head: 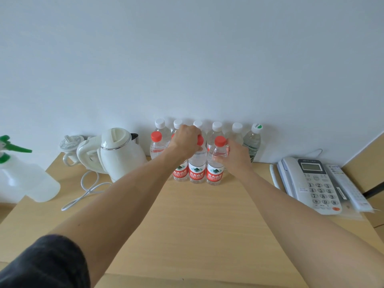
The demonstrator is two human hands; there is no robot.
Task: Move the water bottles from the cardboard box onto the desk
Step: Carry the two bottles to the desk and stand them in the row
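Left hand (186, 140): I see it clenched over red-capped bottle (197, 165), from above.
Right hand (234, 156): grasping end bottle (216, 163), axis upright on bench (187, 215).

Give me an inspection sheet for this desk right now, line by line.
Surface: wooden desk, bare at the middle.
Job's things: red-cap bottles stand upright in a front row; white-cap bottles line the wall behind. Box not identifiable.
Clutter: kettle, spray bottle, teapot, phone, remote.
Hands: left hand grips one bottle's top; right hand holds another's neck.
Cables: white kettle cord looped on desk; phone cord.
Surroundings: plain white wall.
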